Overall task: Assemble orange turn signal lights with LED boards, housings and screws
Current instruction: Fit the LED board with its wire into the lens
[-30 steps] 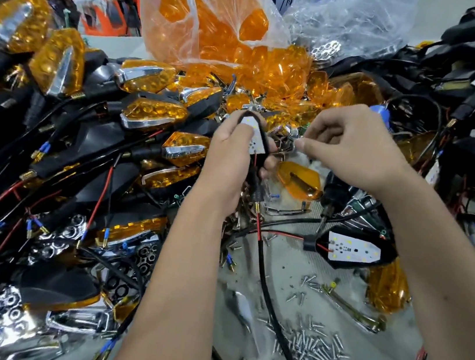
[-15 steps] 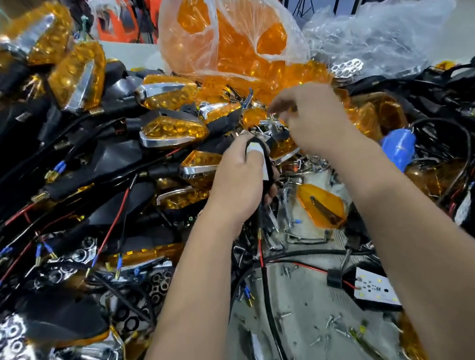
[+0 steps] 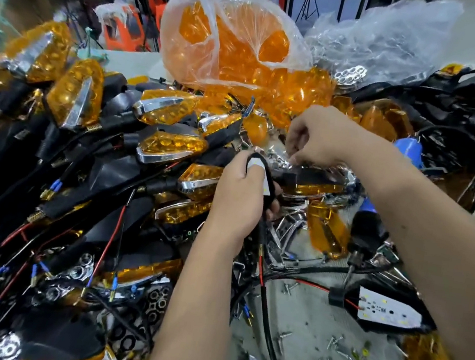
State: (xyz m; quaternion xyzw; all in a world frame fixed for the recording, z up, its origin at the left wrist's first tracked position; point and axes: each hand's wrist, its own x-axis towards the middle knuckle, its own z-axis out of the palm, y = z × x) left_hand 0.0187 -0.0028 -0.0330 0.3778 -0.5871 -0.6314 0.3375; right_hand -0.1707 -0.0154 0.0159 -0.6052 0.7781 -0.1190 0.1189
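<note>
My left hand (image 3: 240, 192) grips a black housing (image 3: 270, 184) with a white LED board in it, held upright at the centre; its red and black wire hangs down. My right hand (image 3: 321, 139) reaches into the heap just behind it, fingers curled down onto shiny chrome reflector pieces (image 3: 282, 158); whether it pinches one is unclear. A second black housing with a white LED board (image 3: 385, 312) lies on the table at the right. Loose screws (image 3: 329, 345) lie scattered on the grey table.
Finished orange lights with chrome trim (image 3: 170, 146) and black wired housings pile up on the left. A clear bag of orange lenses (image 3: 237, 45) stands at the back. A loose orange lens (image 3: 326, 232) and a black screwdriver (image 3: 366, 231) lie at the right.
My right hand moved from beside the held housing up and back into the heap, then settled onto the chrome pieces. The camera tilted, so the table shifted down in view.
</note>
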